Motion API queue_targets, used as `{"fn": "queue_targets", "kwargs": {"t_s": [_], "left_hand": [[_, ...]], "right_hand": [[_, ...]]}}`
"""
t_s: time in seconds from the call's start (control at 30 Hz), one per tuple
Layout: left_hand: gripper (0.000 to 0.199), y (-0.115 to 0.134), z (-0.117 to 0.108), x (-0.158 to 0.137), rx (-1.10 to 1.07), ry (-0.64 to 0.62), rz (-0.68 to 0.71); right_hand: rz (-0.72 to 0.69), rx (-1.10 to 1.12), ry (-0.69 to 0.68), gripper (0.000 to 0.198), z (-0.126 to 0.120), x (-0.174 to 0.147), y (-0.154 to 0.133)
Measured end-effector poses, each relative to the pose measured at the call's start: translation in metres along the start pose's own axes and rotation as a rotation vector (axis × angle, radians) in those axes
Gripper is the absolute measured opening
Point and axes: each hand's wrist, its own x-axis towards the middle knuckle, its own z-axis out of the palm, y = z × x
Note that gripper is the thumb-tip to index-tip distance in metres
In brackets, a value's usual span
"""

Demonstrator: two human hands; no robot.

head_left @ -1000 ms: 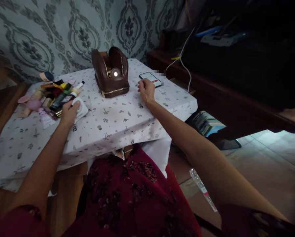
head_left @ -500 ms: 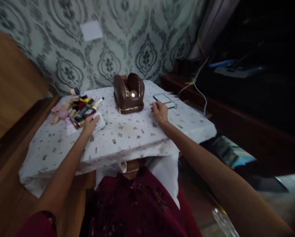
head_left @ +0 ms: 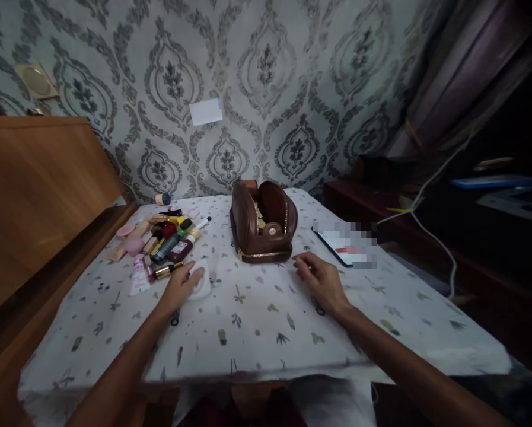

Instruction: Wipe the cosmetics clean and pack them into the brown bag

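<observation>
My left hand (head_left: 181, 292) is at the left of the table, closed on a white rounded case (head_left: 202, 281), its thumb lying across the top. Just beyond those fingers lies a black and gold tube (head_left: 164, 271), beside a pile of makeup with a dark green tube (head_left: 170, 246), a pink sponge (head_left: 133, 246) and a pale pink squeeze tube (head_left: 140, 276). A brown makeup bag (head_left: 266, 243) stands unzipped at the middle. To its right, my right hand (head_left: 322, 280) rests on the cloth, fingers loosely bent and slightly apart, nothing seen in them.
A phone (head_left: 343, 248), partly blurred out, lies beyond my right hand. The patterned white tablecloth (head_left: 257, 338) hangs over the front edge. Wooden furniture (head_left: 47, 178) borders the left side. A white cable (head_left: 439, 255) hangs at the right. The papered wall (head_left: 266, 130) rises behind.
The view has tilted up and moved closer to the table, so everything looks larger. My left hand stays at the white case, and my right hand still rests near the phone.
</observation>
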Motion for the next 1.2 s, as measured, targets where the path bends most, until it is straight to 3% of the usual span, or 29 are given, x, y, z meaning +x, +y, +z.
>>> {"fn": "queue_targets", "kwargs": {"t_s": [0.17,0.33,0.53,0.6,0.73,0.9,1.2], "left_hand": [[0.041,0.004,0.002,-0.002,0.015,-0.005,-0.033],[0.045,0.003,0.003,-0.001,0.024,-0.023,-0.131],[0.045,-0.005,0.004,0.003,-0.001,-0.018,-0.195],[0.045,-0.007,0.004,0.004,0.001,0.024,-0.229],[0.046,-0.005,0.005,0.004,0.031,0.150,-0.254],[0.041,0.000,0.005,0.004,0.096,0.005,-0.099],[0.032,0.007,0.000,0.000,0.102,-0.054,-0.010]], "right_hand": [[-0.091,-0.011,-0.035,0.026,0.001,0.002,-0.001],[-0.221,0.017,-0.027,0.023,-0.007,0.009,-0.023],[-0.415,-0.003,0.055,0.019,-0.021,0.060,-0.062],[-0.437,-0.070,0.008,0.021,-0.022,0.085,-0.071],[-0.476,-0.348,-0.235,0.026,-0.013,0.119,-0.076],[-0.557,-0.583,-0.324,0.040,0.001,0.113,-0.070],[-0.662,-0.632,-0.144,0.031,0.011,0.093,-0.054]]}}
